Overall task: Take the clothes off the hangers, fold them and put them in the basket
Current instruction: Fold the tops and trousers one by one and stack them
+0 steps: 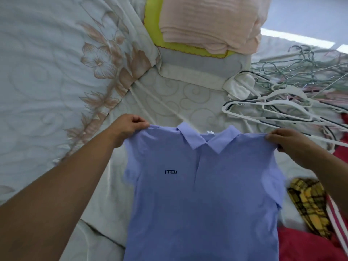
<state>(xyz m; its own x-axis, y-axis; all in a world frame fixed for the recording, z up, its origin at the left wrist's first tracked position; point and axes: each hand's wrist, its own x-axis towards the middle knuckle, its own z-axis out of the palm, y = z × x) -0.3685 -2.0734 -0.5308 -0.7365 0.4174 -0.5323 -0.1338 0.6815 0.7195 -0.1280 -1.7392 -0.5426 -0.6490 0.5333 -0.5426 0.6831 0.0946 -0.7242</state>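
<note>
I read the blue polo shirt (203, 194), a smooth knit with a flat pointed collar, stretched by its shoulders over the quilted bedspread (47, 72). The left hand (130, 127) pinches one shoulder and the right hand (288, 142) pinches the other. Beyond the collar stands the scalloped yellow-green basket (152, 25) holding folded pink ribbed cloth (207, 21); right of the shirt lie tangled thin hangers (282, 102).

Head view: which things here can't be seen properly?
Head view only:
Blue polo shirt: hem cut off by the bottom edge.
Yellow-green basket: inside hidden by folded pink cloth; top edge cuts it.
Hangers: tangled pile, count unclear, cut by the right edge.
Red garment: cut by the corner, type unclear.
</note>
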